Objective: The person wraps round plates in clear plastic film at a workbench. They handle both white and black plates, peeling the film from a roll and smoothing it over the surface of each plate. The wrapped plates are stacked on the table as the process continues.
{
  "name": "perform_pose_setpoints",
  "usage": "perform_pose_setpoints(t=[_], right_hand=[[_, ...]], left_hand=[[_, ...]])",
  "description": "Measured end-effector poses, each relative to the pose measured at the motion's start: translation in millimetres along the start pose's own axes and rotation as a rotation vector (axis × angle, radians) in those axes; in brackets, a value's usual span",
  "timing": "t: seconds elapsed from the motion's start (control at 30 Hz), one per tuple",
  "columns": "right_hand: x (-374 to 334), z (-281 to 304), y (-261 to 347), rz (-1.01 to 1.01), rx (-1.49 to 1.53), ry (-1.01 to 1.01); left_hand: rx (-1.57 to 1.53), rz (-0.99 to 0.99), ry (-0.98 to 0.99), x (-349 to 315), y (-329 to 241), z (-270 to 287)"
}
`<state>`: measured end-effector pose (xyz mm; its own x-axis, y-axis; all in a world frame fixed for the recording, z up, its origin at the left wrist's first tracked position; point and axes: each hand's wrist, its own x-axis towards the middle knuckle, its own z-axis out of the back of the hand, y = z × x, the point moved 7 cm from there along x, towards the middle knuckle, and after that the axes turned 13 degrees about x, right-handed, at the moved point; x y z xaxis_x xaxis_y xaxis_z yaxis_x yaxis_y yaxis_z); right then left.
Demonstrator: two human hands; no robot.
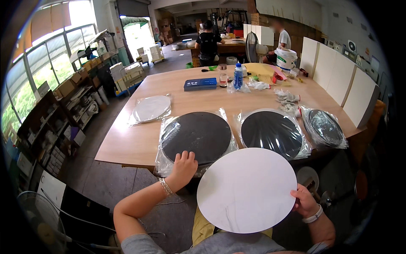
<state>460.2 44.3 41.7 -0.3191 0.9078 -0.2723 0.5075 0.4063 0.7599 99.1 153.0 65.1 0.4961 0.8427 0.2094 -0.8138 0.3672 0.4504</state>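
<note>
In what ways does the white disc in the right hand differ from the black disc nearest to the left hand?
Colour: the white disc is pale with faint grey marks, while the black disc is dark.
Position: the right hand holds the white disc by its edge, whereas the black disc lies on the table.
Wrapping: clear plastic surrounds the black disc; none shows around the white disc.
Both are round and look flat.

A tan table [120,142] carries bagged discs [196,137], gloves [287,97], a blue bottle [238,78]
</note>
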Motion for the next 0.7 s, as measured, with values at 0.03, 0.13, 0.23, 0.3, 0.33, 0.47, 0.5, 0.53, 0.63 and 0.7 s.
perform_pose_setpoints(t=[0.03, 0.13, 0.23, 0.3, 0.33, 0.47, 0.5, 0.53, 0.63, 0.7], right_hand=[[-1.0, -3.2, 3.1, 0.009, -0.005, 0.002], [-3.4, -12.8, 9.0, 0.013, -0.015, 0.009], [-6.6, -14.2, 7.9, 0.0, -0.008, 0.009], [-7.9, -18.8, 4.9, -0.011, -0.006, 0.025], [-6.8, -19.9, 2.6, -0.013, -0.005, 0.014], [-5.0, -27.5, -5.3, -0.046, 0.002, -0.016], [-5.1, -29.4, -5.8, -0.056, 0.003, -0.017], [-5.4, -30.7, -6.4, -0.053, -0.011, -0.015], [-6.7, -33.4, -9.5, -0.062, -0.026, 0.008], [-6.7, -34.3, -11.3, -0.091, -0.004, 0.048]], left_hand=[[0.048, -0.049, -0.053, 2.8, 0.1, 3.0], [-0.018, -0.123, -0.157, 11.2, 13.1, -4.9], [-0.096, -0.237, 0.027, 18.8, 16.7, -29.1], [-0.104, -0.282, 0.06, 20.8, 17.0, -29.2], [-0.113, -0.296, 0.073, 21.1, 17.4, -26.2], [-0.181, -0.33, 0.116, 19.2, 20.4, -25.4], [-0.196, -0.331, 0.152, 19.9, 20.9, -23.7], [-0.186, -0.345, 0.133, 18.8, 19.5, -24.6], [-0.187, -0.381, 0.097, 16.1, 18.6, -32.5], [-0.23, -0.397, 0.098, 18.0, 22.4, -34.7]])
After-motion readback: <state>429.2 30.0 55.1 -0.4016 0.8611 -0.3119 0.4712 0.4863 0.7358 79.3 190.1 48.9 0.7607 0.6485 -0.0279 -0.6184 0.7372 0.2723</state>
